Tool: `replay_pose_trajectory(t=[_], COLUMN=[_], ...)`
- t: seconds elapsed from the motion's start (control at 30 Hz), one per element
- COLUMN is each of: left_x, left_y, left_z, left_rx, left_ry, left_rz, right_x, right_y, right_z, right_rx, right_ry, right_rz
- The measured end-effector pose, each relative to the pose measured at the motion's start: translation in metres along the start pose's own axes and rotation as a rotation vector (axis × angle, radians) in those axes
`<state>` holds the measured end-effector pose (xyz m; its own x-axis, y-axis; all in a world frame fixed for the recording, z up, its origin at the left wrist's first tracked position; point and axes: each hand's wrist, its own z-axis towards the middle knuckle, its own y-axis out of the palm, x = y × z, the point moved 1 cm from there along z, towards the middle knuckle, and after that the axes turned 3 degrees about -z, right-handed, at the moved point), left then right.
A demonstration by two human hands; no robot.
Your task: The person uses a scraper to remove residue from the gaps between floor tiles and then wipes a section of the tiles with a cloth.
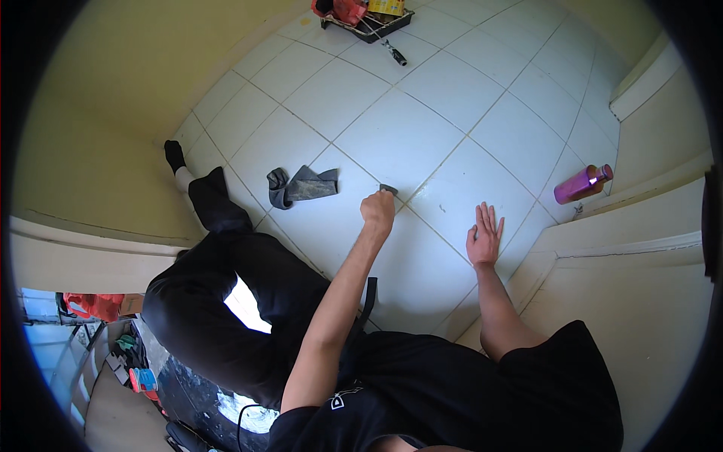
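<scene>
Left hand fisted around a small grey scraper pressed on a tile joint of the white floor, right hand spread flat on tile, grey rag nearby, purple bottle well apart

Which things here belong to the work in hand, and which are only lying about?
In use:
- left hand, closed on a small grey tool at a tile joint
- right hand, flat on the tiled floor

Lying about:
- grey cloth
- purple bottle
- black tray
- screwdriver beside it
</scene>
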<state>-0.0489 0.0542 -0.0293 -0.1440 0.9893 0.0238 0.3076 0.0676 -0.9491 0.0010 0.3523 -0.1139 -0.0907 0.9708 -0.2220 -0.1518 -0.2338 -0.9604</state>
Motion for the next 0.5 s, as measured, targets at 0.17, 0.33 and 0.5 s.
replay_pose_trajectory(t=[0.17, 0.33, 0.5], left_x=[0.001, -0.002, -0.026], left_y=[0.007, 0.025, 0.053], left_z=[-0.010, -0.036, -0.070], left_rx=[-0.004, 0.075, 0.088], left_ry=[0.039, 0.032, 0.070], left_rz=[-0.012, -0.052, -0.042], right_x=[0.000, 0.000, 0.000], right_y=[0.006, 0.011, 0.016], right_z=[-0.006, -0.010, -0.016], right_rx=[0.006, 0.017, 0.002], right_ry=[0.004, -0.003, 0.001], right_rz=[-0.015, 0.010, 0.005])
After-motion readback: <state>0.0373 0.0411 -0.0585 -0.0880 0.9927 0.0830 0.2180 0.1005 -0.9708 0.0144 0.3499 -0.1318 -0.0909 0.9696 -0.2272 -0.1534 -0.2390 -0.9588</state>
